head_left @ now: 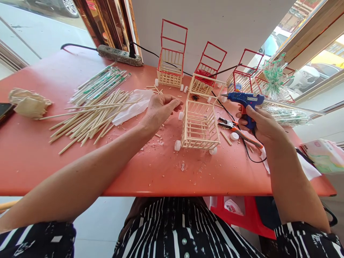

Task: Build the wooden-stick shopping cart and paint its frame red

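Head view: one pale cart [200, 126], seemingly near complete, stood mid-tabletop [134, 175].
Basket [200, 147], handle [209, 79] and at least three wheels [177, 145] were on; the red of the carts behind [170, 79] was absent. Right hand [258, 122]: grip closed round a glue gun [243, 98], beside the handle. Left hand [162, 109]: near the cart, fingers curled; whether its grip held anything could not be told. Sticks [94, 118] lay loose at left, pliers [243, 136] at right. Tabletop: orange-red, scrap-strewn. Room: power strip [119, 55], pale wall [215, 21], vehicles [307, 79] outside.
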Tool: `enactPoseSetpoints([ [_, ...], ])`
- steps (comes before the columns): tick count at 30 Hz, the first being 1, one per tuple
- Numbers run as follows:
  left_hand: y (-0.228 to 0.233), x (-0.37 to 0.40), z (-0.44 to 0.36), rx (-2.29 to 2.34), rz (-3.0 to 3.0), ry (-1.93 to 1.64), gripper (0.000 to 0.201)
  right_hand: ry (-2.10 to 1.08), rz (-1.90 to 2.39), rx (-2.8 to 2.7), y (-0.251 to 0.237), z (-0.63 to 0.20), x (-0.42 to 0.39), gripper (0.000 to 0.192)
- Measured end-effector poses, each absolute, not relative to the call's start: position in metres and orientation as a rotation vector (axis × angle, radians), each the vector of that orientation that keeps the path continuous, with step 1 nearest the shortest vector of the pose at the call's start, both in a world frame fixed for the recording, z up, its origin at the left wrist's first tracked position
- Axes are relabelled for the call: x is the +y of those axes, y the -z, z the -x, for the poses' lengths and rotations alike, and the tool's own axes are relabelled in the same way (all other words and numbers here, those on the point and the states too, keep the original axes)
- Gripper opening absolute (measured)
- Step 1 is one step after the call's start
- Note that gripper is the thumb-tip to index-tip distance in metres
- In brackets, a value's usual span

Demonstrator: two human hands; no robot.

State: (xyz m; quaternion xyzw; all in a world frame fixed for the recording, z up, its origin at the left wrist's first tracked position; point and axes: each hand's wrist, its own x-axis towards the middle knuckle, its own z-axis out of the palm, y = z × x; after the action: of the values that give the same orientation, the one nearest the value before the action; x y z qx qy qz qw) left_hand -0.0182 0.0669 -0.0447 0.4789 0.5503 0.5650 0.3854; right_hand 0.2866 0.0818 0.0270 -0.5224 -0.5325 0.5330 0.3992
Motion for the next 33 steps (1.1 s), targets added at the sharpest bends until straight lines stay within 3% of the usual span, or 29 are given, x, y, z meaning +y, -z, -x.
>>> enactPoseSetpoints([
  [5,0.051,0.071,0.020,1.417,-1.186,-1.438,0.017,-1.469,1.349,-1.311,-0.028,-0.288,0.090,0.047],
  [28,0.052,0.072,0.022,1.421,-1.228,-1.441,0.018,-1.602,1.300,-1.269,-0.027,-0.292,0.094,0.031],
  [33,0.051,0.071,0.022,1.428,-1.248,-1.426,0.019,-1.644,1.287,-1.273,-0.023,-0.302,0.099,0.053],
])
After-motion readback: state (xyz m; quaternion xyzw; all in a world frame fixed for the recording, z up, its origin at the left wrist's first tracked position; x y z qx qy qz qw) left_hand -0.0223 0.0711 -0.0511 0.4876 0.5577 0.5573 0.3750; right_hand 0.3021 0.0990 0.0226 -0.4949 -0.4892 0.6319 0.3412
